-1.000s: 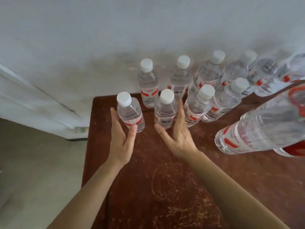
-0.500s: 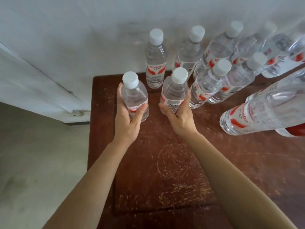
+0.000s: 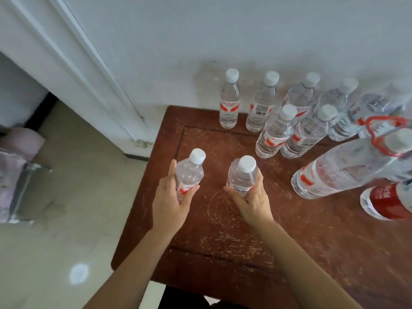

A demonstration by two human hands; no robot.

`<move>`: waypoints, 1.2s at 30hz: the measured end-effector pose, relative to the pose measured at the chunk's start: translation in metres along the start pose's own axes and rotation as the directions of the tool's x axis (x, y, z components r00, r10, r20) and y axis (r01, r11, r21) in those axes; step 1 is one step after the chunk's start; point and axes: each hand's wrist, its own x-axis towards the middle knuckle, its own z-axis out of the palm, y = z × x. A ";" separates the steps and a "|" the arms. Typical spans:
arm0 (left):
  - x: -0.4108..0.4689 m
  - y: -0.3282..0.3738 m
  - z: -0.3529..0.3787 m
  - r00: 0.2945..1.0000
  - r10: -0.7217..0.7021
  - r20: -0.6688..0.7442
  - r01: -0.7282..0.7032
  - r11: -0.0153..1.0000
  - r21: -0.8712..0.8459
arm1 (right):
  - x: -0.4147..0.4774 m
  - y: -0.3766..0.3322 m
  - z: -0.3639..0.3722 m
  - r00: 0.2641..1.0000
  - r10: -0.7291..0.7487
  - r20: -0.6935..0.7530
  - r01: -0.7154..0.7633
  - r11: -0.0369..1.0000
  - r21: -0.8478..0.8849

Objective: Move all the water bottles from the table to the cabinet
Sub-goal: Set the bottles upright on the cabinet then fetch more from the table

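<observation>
Eight small water bottles with white caps can be counted. Two are held: the left bottle [image 3: 189, 175] in the left grip [image 3: 171, 206] and the right bottle [image 3: 242, 177] in the right grip [image 3: 254, 201]. Six standing bottles [image 3: 229, 105] [image 3: 259, 108] [image 3: 299, 97] [image 3: 336, 101] [image 3: 275, 134] [image 3: 308, 132] are on the single counter [image 3: 223, 230]. Others at the right edge are too blurred to count. Two large bottles [image 3: 341, 172] [image 3: 388, 202] show there.

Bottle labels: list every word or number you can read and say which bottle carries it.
"Wahaha", probably, blurred: red script on the back-left bottle.
Left held bottle: red script, unreadable.
Right held bottle: small print, unreadable.
Other labels: too blurred.
</observation>
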 end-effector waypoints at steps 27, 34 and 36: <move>-0.475 -0.164 -0.407 0.582 -0.097 -0.807 0.751 0.443 0.489 | -0.301 -0.361 0.287 0.142 -0.965 0.221 0.985 0.160 0.065; -0.695 -0.179 -0.493 0.159 -0.163 -0.974 0.976 0.173 0.130 | -0.526 -0.443 0.412 -0.281 -0.921 0.269 0.919 -0.178 0.351; -0.733 -0.184 -0.501 0.083 -0.153 -0.985 0.989 0.138 0.062 | -0.567 -0.455 0.432 -0.354 -0.895 0.271 0.886 -0.227 0.405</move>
